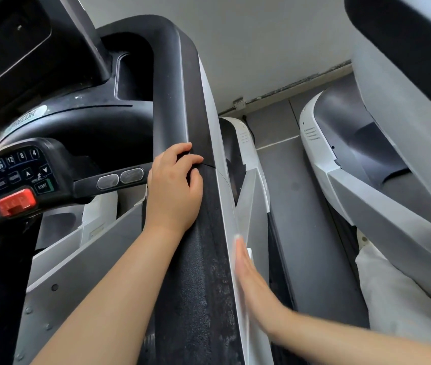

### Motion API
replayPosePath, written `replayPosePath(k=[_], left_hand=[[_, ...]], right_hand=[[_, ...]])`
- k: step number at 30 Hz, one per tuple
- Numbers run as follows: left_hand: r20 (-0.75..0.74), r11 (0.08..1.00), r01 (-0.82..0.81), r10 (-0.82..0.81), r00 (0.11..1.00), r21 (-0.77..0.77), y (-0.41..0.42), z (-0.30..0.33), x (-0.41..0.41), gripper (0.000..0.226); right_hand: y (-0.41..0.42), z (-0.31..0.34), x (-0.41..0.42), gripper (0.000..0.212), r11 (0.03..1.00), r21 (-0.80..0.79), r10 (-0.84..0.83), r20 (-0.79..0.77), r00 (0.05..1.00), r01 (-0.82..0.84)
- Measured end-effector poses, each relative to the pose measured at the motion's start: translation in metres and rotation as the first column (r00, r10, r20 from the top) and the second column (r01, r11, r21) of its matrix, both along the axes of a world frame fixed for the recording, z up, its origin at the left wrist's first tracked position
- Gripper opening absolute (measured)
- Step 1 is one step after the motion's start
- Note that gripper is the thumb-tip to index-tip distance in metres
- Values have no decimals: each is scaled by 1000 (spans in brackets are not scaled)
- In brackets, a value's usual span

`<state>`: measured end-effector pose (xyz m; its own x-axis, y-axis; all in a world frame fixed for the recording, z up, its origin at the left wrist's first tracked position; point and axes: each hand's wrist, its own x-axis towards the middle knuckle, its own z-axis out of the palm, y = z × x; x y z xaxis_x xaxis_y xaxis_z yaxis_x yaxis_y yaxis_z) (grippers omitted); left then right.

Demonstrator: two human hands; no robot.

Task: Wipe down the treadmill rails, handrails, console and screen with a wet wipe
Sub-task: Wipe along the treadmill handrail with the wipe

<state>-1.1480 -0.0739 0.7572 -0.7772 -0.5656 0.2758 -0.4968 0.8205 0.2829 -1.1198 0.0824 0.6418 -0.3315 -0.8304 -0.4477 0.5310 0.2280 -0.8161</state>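
The treadmill's black right handrail [201, 272] runs up the middle of the view, with a grey-white outer side panel [226, 196]. My left hand [173, 188] rests on top of the rail, fingers curled over its edge. My right hand [255, 283], blurred, lies flat with straight fingers against the outer side panel. A small white bit of wet wipe [249, 252] shows past its fingers; most of the wipe is hidden under the palm. The console keypad [17, 175] with a red stop clip [17, 202] is at the left, the dark screen [11, 46] above it.
A second treadmill [367, 185] stands close on the right, its shroud and upright grey-white. Grey floor tiles [306, 212] lie between the two machines. A pale wall [235, 48] is beyond. A metal-sensor grip bar [121, 177] juts from the console toward my left hand.
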Motion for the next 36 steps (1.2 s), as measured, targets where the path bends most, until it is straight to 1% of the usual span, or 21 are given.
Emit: replayPosePath(k=[3, 6, 9, 11, 13, 15, 16, 17, 18, 19, 21, 22, 23, 24, 26, 27, 29, 31, 33, 34, 36], left_hand=[[-10, 1000, -2, 2, 1000, 5, -1, -1, -1, 31], [-14, 1000, -4, 5, 1000, 15, -1, -1, 0, 30], [-17, 1000, 3, -3, 1000, 12, -2, -1, 1, 30], [-17, 1000, 8, -8, 1000, 14, -2, -2, 1, 30], [-29, 1000, 17, -17, 999, 7, -3, -2, 0, 31], [-37, 1000, 20, -20, 999, -2, -5, -3, 0, 31], [-39, 1000, 20, -20, 999, -6, -5, -4, 0, 31], [-41, 1000, 21, -21, 999, -7, -5, -4, 1, 31], [-41, 1000, 22, -22, 999, -5, -5, -4, 1, 30], [-41, 1000, 22, -22, 999, -1, -5, -4, 1, 30], [-45, 1000, 19, -19, 999, 5, -4, -4, 1, 30], [-44, 1000, 19, -19, 999, 7, -4, -4, 0, 30], [-43, 1000, 20, -19, 999, 9, -4, -4, 1, 30], [-46, 1000, 19, -18, 999, 13, -4, -3, 1, 31], [-58, 999, 18, -16, 998, 43, -3, -2, 1, 33], [-72, 997, 24, -20, 997, 69, -3, -2, 2, 36], [-117, 992, 57, -44, 992, 109, -4, -1, 2, 45], [-174, 986, 93, -68, 982, 138, -7, -2, 2, 51], [-223, 979, 121, -82, 971, 166, -10, -3, 3, 52], [-240, 974, 130, -83, 967, 185, -10, -4, 3, 52], [-271, 960, 135, -67, 960, 243, -9, -4, 5, 53]], right_hand=[[-54, -12, -54, 69, 994, 101, -36, 11, 999, 34], [-84, -15, -87, 64, 975, 221, -40, 94, 995, 18], [-93, -1, -99, 56, 980, 180, -108, 132, 985, 83], [-90, 14, -97, 53, 980, 56, -198, 121, 973, 193], [-80, 31, -84, 51, 951, -177, -259, -5, 966, 254], [-59, 37, -61, 45, 906, -386, -272, -215, 938, 174], [-49, 32, -51, 44, 899, -429, -252, -338, 907, 90], [-42, 24, -46, 44, 903, -428, -231, -425, 875, 31], [-40, 13, -46, 45, 917, -397, -217, -447, 868, 24], [-43, 6, -50, 47, 942, -333, -190, -405, 894, 49], [-58, -2, -67, 53, 986, -125, -130, -191, 973, 107], [-67, -2, -77, 56, 993, -29, -117, -79, 990, 115], [-76, -1, -87, 56, 993, 29, -113, -27, 993, 114], [-84, 2, -97, 54, 992, 39, -121, 2, 993, 121], [-100, 13, -112, 54, 985, -21, -170, -11, 985, 170], [-105, 20, -115, 57, 980, -75, -190, -49, 981, 186], [-105, 37, -108, 63, 973, -172, -191, -208, 959, 156], [-83, 44, -88, 60, 971, -235, -159, -451, 878, 55], [-41, 42, -56, 57, 942, -312, -149, -713, 685, -120], [-18, 40, -39, 59, 916, -339, -154, -791, 592, -215], [16, 26, -12, 63, 887, -336, -167, -873, 458, -318]])
